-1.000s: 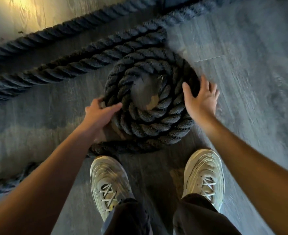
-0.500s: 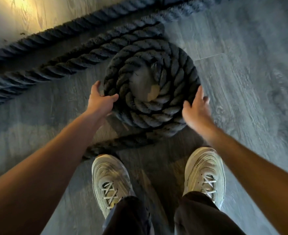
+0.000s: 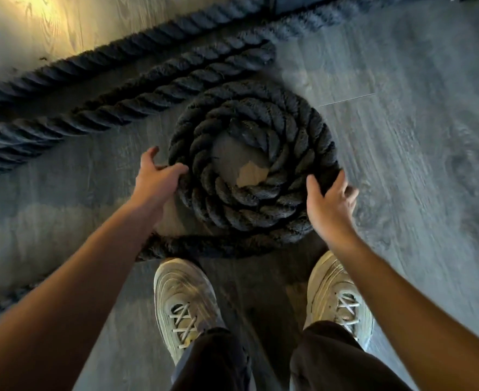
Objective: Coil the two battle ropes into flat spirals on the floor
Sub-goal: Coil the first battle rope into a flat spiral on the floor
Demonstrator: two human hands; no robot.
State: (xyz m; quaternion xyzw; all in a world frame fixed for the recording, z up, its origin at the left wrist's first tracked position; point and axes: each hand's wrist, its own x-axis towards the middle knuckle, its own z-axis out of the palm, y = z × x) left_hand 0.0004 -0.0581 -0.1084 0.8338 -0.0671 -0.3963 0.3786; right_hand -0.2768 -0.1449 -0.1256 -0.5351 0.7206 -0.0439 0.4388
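A thick black battle rope is wound into a flat coil (image 3: 249, 215) of about three turns on the grey wood floor, just beyond my feet. Its inner end (image 3: 246, 131) curls around a bare patch of floor. My left hand (image 3: 159, 179) curls its fingers over the coil's left outer turn, thumb raised. At the near right edge, my right hand (image 3: 328, 201) is spread against the outer turn, fingers apart. A loose tail (image 3: 176, 246) leaves the coil's near side and runs left under my left arm.
More black rope strands (image 3: 148, 97) lie diagonally across the floor beyond the coil, with another strand (image 3: 136, 52) further back. My pale sneakers (image 3: 184, 303) (image 3: 339, 297) stand right below the coil. Grey floor (image 3: 416, 165) spreads out to the right.
My right hand slid from the coil's right side down to its near right edge. My left hand moved up along the left edge. The coil shifted slightly.
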